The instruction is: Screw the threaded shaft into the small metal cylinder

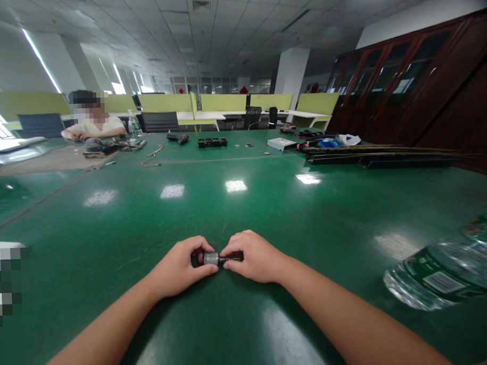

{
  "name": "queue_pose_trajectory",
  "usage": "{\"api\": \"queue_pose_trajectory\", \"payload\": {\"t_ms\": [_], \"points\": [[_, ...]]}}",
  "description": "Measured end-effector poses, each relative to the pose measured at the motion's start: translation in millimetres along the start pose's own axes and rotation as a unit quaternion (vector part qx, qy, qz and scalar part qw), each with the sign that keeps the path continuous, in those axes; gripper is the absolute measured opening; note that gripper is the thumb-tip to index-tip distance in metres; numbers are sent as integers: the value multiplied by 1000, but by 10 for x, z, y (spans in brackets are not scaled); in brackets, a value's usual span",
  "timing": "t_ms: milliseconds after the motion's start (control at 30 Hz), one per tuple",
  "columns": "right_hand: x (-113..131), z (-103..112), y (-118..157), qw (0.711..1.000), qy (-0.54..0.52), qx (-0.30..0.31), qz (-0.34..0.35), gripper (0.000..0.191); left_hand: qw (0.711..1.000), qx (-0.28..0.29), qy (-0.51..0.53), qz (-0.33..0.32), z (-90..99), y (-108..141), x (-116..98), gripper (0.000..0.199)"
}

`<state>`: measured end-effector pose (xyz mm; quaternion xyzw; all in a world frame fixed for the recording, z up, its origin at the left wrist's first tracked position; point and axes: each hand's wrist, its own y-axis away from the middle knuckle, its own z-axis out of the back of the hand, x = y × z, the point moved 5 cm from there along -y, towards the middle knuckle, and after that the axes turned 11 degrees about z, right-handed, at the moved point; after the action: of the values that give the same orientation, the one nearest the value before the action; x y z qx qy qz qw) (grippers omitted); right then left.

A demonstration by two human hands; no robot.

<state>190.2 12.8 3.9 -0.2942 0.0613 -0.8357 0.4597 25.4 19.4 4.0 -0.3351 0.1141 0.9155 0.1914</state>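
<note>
Plastic bottle (441, 279) on the green table (244, 217), brown cabinets (399, 76) beyond.

Cylinder (211, 258): metallic, dull sheen. Tabletop (197, 216): smooth, glossy. Large bottle (438, 277): clear, shiny plastic. Cabinet (416, 110): polished wood.

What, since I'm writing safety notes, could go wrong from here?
Held by the fingers, the small grey-and-black cylindrical part might slip and roll across the smooth, glossy green tabletop. The green-labelled clear plastic bottle, to the right of the right forearm, might get knocked if that arm swings outward.
</note>
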Motion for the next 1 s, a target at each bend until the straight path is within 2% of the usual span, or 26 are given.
{"api": "queue_pose_trajectory", "payload": {"t_ms": [1000], "points": [[-11, 81, 31, 1000, 20, 19, -4, 17, 1000, 2, -4, 0, 6, 4, -17, 22]]}}
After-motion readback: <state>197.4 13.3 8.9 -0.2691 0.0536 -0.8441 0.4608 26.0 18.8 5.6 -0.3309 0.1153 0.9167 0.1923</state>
